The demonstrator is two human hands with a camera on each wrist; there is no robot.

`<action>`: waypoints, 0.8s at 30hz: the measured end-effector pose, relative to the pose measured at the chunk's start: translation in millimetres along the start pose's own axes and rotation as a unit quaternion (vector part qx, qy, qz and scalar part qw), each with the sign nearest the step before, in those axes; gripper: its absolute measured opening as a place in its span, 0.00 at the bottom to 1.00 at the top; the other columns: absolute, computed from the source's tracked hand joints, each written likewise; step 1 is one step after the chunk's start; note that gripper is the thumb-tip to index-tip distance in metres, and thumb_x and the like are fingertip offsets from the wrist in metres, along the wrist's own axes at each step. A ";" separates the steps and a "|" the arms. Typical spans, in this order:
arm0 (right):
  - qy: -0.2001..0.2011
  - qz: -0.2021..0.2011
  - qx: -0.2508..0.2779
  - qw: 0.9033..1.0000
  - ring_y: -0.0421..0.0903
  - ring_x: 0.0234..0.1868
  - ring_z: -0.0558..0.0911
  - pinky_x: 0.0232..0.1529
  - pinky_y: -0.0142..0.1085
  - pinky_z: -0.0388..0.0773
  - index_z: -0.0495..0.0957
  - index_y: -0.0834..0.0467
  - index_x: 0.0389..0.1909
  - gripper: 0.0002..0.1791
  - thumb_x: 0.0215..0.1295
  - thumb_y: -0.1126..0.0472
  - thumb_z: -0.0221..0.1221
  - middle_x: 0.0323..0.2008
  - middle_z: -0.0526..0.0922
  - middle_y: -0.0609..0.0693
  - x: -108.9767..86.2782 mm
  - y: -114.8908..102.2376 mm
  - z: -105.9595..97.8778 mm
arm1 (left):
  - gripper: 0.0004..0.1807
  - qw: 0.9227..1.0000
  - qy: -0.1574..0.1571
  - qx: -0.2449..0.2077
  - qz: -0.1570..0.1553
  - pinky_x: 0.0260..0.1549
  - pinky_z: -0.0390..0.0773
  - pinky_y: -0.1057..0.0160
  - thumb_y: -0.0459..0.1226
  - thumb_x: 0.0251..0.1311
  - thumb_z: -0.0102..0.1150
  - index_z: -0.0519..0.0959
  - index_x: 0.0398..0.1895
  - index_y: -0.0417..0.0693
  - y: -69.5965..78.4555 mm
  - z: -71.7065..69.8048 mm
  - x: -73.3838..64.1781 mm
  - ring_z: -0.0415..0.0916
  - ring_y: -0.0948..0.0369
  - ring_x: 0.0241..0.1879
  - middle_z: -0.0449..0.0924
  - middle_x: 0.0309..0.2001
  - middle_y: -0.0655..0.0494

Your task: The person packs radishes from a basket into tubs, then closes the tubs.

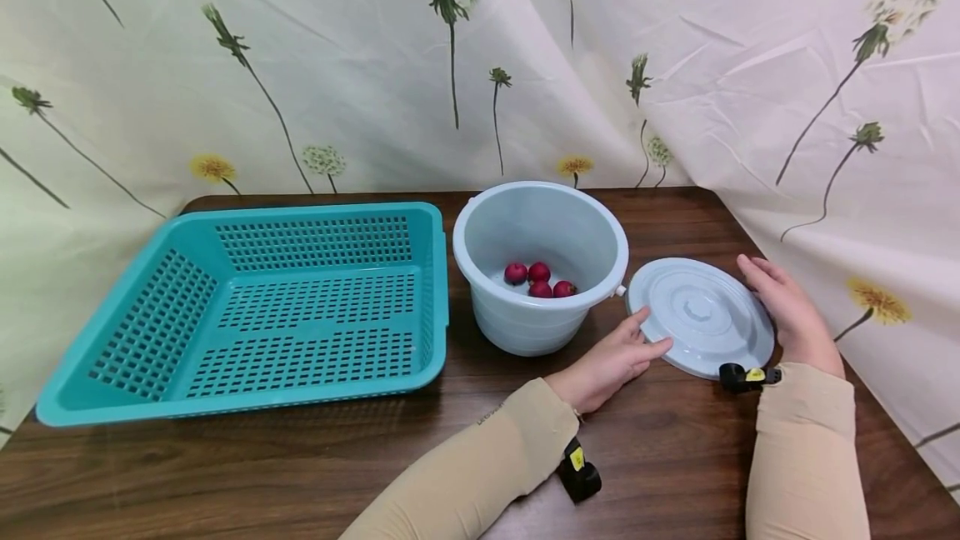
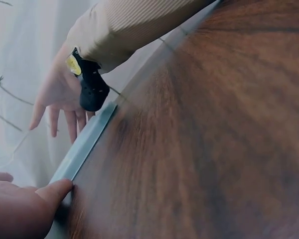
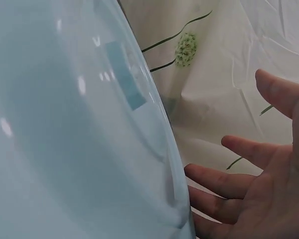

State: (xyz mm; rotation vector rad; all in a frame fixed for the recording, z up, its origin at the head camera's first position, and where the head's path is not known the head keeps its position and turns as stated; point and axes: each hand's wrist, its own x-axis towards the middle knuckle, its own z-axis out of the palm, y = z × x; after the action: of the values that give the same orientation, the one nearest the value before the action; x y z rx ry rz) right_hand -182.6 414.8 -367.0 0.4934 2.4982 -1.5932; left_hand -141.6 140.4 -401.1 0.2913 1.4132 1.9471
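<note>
A light blue round lid [image 1: 701,315] lies on the table with its ringed face up. My left hand [image 1: 607,363] is at the lid's near left edge, fingers fairly straight; in the left wrist view its thumb [image 2: 57,191] touches the rim. At the lid's right edge is my right hand [image 1: 795,315], fingers spread and extended; in the right wrist view some fingertips [image 3: 194,172] meet the rim. Left of the lid stands a light blue bucket [image 1: 525,327], uncovered, with several small round red fruits [image 1: 540,273] on its bottom.
A teal perforated basket [image 1: 442,298] occupies the left side of the dark wooden table [image 1: 480,457]; no contents show in it. A white cloth with dandelion prints [image 1: 360,65] hangs behind and along the right side. Each wrist carries a black camera band [image 1: 577,473].
</note>
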 end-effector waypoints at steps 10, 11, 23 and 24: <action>-0.001 0.020 -0.018 1.000 0.70 0.75 0.50 0.71 0.68 0.45 0.31 0.58 0.79 0.54 0.68 0.28 0.42 0.78 0.34 0.67 -1.9 -10.5 8.8 | 0.38 0.997 0.026 0.066 0.020 0.75 0.55 0.57 0.43 0.68 0.58 0.53 0.78 0.57 1.8 6.8 -4.5 0.47 0.59 0.78 0.49 0.79 0.59; -0.001 0.021 -0.018 1.000 0.70 0.75 0.50 0.72 0.66 0.46 0.31 0.59 0.78 0.54 0.69 0.29 0.42 0.78 0.34 0.67 -2.0 -10.5 10.0 | 0.38 0.997 0.035 0.068 0.025 0.74 0.55 0.57 0.42 0.68 0.58 0.54 0.78 0.56 1.4 6.5 -4.3 0.48 0.59 0.78 0.50 0.78 0.58; -0.030 -0.015 -0.017 0.999 0.68 0.75 0.53 0.73 0.60 0.54 0.33 0.63 0.78 0.53 0.71 0.31 0.42 0.78 0.38 0.68 3.5 -12.2 20.9 | 0.39 0.962 0.171 0.202 0.068 0.72 0.58 0.48 0.42 0.62 0.62 0.59 0.76 0.56 8.1 19.8 -19.5 0.46 0.53 0.78 0.46 0.79 0.50; -0.033 -0.017 -0.017 0.999 0.68 0.75 0.53 0.73 0.60 0.53 0.34 0.63 0.78 0.53 0.71 0.31 0.42 0.78 0.38 0.68 4.2 -12.4 22.2 | 0.39 0.960 0.177 0.207 0.066 0.72 0.57 0.47 0.42 0.62 0.62 0.58 0.76 0.56 8.4 20.5 -20.6 0.44 0.51 0.78 0.44 0.80 0.50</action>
State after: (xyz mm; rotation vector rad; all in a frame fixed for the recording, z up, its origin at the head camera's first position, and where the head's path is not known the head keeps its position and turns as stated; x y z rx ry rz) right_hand -192.2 390.9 -367.1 0.3906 2.4934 -1.5499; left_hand -118.6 140.9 -381.3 0.2381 2.0890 1.8550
